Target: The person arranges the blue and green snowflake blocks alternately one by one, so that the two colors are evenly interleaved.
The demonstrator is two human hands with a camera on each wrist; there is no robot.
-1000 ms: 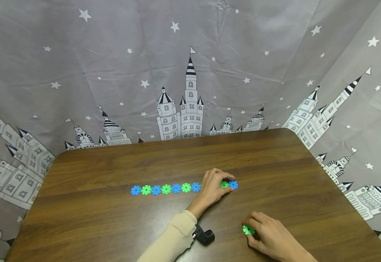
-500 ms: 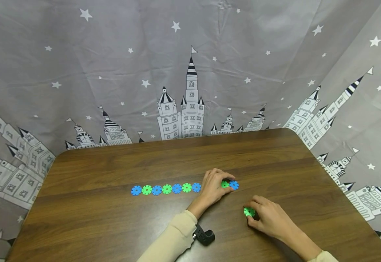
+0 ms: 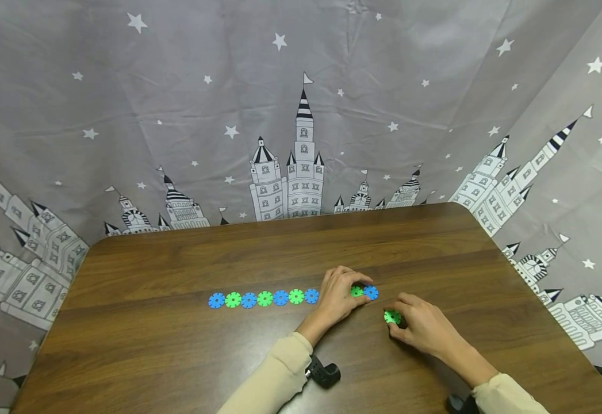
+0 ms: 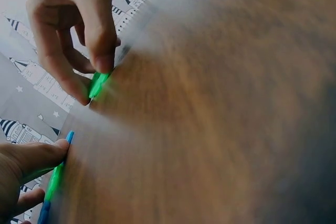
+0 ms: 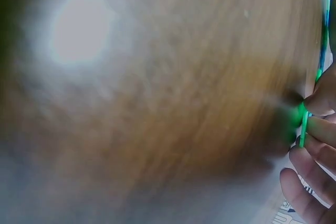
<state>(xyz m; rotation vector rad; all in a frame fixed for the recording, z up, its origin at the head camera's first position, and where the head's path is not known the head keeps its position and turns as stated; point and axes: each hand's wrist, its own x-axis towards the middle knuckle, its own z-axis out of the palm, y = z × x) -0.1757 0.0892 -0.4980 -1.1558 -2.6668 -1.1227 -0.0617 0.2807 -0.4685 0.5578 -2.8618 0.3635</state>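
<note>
A row of toothed flat plastic discs, alternating blue and green, lies on the wooden table; a blue disc (image 3: 216, 301) begins it at the left. At its right end my left hand (image 3: 337, 296) pinches the last blue disc (image 3: 371, 293) between thumb and finger. That hand covers part of the row, with a green disc (image 3: 356, 291) showing inside its grip. My right hand (image 3: 427, 328) pinches a separate green disc (image 3: 391, 317) by its edges, just right of and nearer than the row's end. In the left wrist view this green disc (image 4: 98, 85) is tilted, apart from the blue one.
The brown wooden table (image 3: 150, 351) has rounded far corners. Behind it hangs a grey curtain (image 3: 187, 103) printed with castles and stars. A black wrist device (image 3: 324, 372) sits under my left sleeve; another (image 3: 461, 403) shows at the right wrist.
My right hand has moved away from me with the green disc, closer to the row's right end. My left hand has stayed on the last blue disc.
</note>
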